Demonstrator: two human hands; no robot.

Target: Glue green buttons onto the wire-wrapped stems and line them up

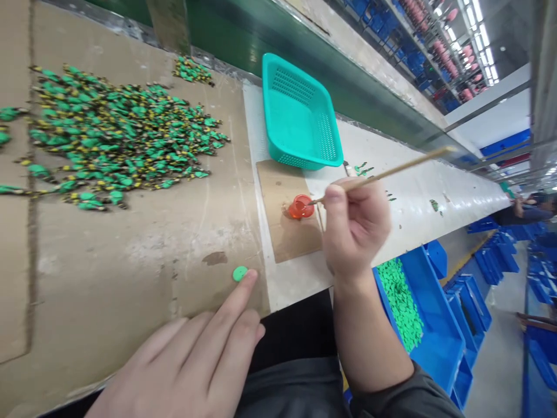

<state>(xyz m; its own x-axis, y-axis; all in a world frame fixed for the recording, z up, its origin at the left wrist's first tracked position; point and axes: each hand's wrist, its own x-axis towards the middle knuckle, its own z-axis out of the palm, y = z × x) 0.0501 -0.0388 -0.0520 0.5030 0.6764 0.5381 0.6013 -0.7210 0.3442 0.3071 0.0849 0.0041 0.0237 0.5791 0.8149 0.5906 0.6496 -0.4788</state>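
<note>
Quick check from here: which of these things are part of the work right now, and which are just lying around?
In use:
right hand holding a thin wooden stick
orange cup at the stick's tip
left hand
green disc under its fingertip

Just nearby, untouched:
pile of green-and-yellow pieces
teal plastic basket
blue bin of green discs

Teal basket (298, 113) with dotted perforations, orange cup (300, 206), heaped pieces (117, 136) speckled green and yellow.

Dark grey sleeve (407, 397) ending at the right forearm (369, 342), black cloth over the lap (291, 331), grey fabric (287, 395) below it, bare left hand (187, 371), bare right hand (354, 232)
</note>
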